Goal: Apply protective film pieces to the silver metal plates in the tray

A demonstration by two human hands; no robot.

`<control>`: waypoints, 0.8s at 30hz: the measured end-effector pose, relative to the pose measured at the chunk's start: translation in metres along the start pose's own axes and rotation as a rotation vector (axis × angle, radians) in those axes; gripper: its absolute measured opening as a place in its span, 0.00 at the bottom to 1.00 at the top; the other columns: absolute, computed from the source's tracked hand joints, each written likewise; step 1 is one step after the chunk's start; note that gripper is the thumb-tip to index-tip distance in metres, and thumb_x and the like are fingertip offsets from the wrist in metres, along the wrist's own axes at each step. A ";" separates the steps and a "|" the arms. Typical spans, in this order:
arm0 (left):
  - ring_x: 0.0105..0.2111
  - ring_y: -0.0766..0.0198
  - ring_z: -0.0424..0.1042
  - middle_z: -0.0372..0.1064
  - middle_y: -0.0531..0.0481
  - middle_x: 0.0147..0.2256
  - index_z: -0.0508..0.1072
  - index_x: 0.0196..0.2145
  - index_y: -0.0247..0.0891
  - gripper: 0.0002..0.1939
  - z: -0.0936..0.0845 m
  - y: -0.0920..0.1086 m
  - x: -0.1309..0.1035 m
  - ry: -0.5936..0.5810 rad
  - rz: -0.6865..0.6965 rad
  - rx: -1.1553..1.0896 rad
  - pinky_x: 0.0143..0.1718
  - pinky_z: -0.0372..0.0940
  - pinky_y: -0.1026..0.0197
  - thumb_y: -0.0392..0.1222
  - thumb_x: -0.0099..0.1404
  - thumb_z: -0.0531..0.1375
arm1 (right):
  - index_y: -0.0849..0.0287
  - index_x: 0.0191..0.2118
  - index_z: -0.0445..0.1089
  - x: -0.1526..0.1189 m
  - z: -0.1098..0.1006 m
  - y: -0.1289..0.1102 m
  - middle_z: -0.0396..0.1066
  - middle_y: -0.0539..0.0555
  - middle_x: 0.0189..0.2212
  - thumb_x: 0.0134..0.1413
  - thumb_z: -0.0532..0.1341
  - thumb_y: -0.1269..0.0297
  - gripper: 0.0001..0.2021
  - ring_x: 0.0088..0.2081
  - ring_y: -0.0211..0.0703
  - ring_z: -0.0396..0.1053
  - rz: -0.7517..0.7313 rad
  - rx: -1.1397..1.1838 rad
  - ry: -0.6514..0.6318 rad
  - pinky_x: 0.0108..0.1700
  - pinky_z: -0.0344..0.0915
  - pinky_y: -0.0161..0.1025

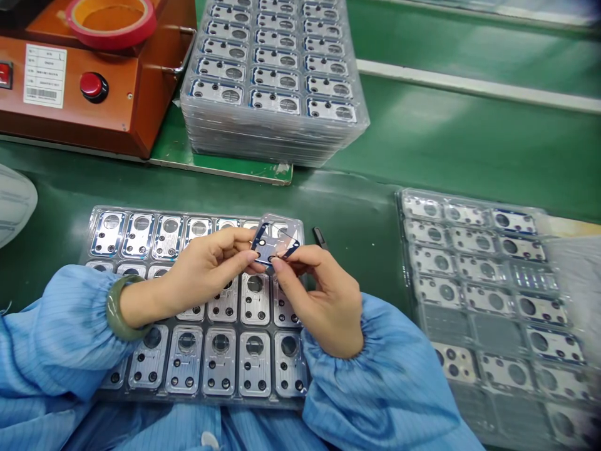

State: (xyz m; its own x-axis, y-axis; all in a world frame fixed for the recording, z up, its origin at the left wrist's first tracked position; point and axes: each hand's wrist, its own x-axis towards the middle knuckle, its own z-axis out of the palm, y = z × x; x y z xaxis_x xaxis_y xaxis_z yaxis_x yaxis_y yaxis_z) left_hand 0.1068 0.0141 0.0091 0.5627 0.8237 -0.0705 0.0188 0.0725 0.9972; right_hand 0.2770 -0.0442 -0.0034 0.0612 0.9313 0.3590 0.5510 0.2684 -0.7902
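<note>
Blue sleeves [385, 376] reach over a tray [197, 399] of metal plates with round holes. Above it, the left hand [213, 266], a green bangle [115, 308] at its wrist, pinches a blue-edged plate [267, 248] between thumb and fingers at its left side. The right hand [328, 294] pinches its lower right edge, thumb against forefinger. Just beyond the right hand lies a black stick [319, 237]; to the right, a second tray [448, 322]. Farther off stand an orange machine [113, 81], topped by tape [113, 37], and a stack [263, 134] of loaded trays.
</note>
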 end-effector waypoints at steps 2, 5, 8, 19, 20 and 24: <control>0.33 0.65 0.77 0.76 0.47 0.32 0.68 0.44 0.32 0.10 0.000 0.000 0.000 0.006 0.004 0.026 0.37 0.73 0.64 0.35 0.64 0.57 | 0.56 0.36 0.65 0.000 -0.001 -0.001 0.67 0.46 0.29 0.54 0.61 0.76 0.08 0.27 0.33 0.64 -0.004 -0.009 0.004 0.31 0.64 0.32; 0.30 0.66 0.76 0.74 0.50 0.29 0.69 0.41 0.33 0.09 -0.001 -0.001 -0.001 0.053 0.005 0.096 0.33 0.72 0.66 0.38 0.63 0.59 | 0.56 0.36 0.65 0.000 -0.001 -0.002 0.67 0.46 0.28 0.54 0.61 0.75 0.07 0.26 0.33 0.64 -0.019 -0.012 0.002 0.30 0.64 0.33; 0.29 0.67 0.74 0.72 0.51 0.28 0.69 0.37 0.34 0.07 -0.003 -0.003 -0.001 0.054 0.004 0.127 0.32 0.71 0.65 0.40 0.64 0.58 | 0.56 0.35 0.65 -0.001 -0.001 -0.002 0.68 0.47 0.27 0.55 0.61 0.74 0.06 0.26 0.34 0.65 -0.028 -0.019 -0.025 0.29 0.64 0.34; 0.29 0.68 0.69 0.71 0.51 0.29 0.71 0.33 0.35 0.07 -0.007 0.004 0.000 -0.039 0.062 0.198 0.32 0.67 0.65 0.39 0.66 0.56 | 0.56 0.35 0.66 -0.003 -0.002 -0.003 0.69 0.48 0.28 0.53 0.61 0.75 0.07 0.27 0.34 0.66 -0.052 0.032 -0.048 0.29 0.65 0.34; 0.28 0.67 0.68 0.71 0.51 0.29 0.71 0.34 0.36 0.07 -0.007 0.004 -0.001 -0.027 0.081 0.216 0.31 0.66 0.65 0.40 0.65 0.56 | 0.56 0.36 0.66 -0.003 -0.002 -0.003 0.69 0.48 0.29 0.53 0.61 0.75 0.07 0.27 0.35 0.67 -0.045 0.035 -0.046 0.29 0.65 0.34; 0.27 0.67 0.66 0.70 0.50 0.27 0.71 0.33 0.35 0.10 -0.007 0.002 -0.002 0.020 0.145 0.322 0.28 0.63 0.65 0.44 0.66 0.56 | 0.56 0.35 0.66 -0.002 -0.002 -0.005 0.69 0.48 0.28 0.54 0.61 0.74 0.06 0.26 0.35 0.67 -0.041 0.021 -0.068 0.29 0.66 0.34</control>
State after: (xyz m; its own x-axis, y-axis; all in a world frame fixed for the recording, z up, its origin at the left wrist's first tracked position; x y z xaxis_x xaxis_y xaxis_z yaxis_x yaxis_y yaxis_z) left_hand 0.0997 0.0168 0.0114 0.5628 0.8232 0.0751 0.2015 -0.2247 0.9534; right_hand 0.2759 -0.0479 0.0009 -0.0181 0.9337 0.3577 0.5342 0.3115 -0.7859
